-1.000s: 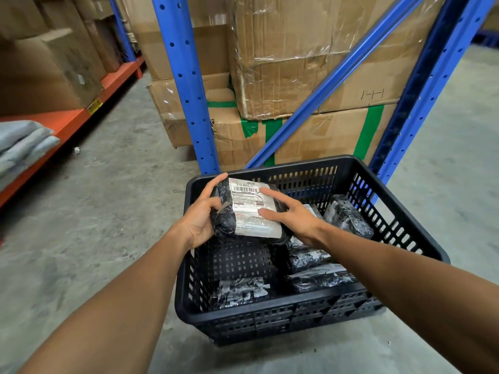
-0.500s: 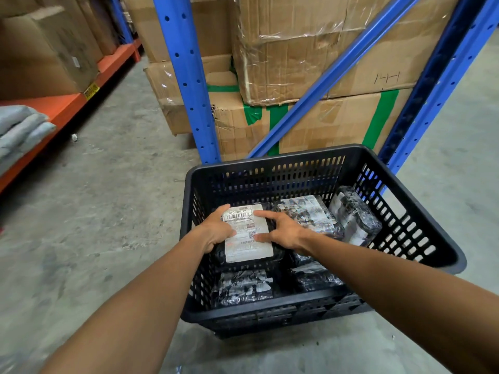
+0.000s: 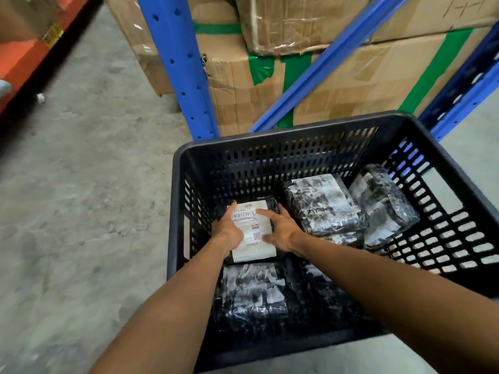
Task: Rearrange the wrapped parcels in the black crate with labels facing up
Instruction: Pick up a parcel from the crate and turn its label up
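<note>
Inside the black crate, near its left wall, the labelled parcel lies label up, the left hand and right hand pressed flat against its sides, fingers spread, with another wrapped parcel just beside.

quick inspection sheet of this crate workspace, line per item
surface: grey concrete floor, crate stands on it
job's things: black slotted plastic crate; black wrapped parcel with white barcode label face up; four more film-wrapped parcels around it
clutter: small white scrap on floor
grippers: left hand and right hand both grip the labelled parcel's sides
cables: nothing seen
surroundings: blue steel racking, taped cardboard cartons, orange shelf
</note>
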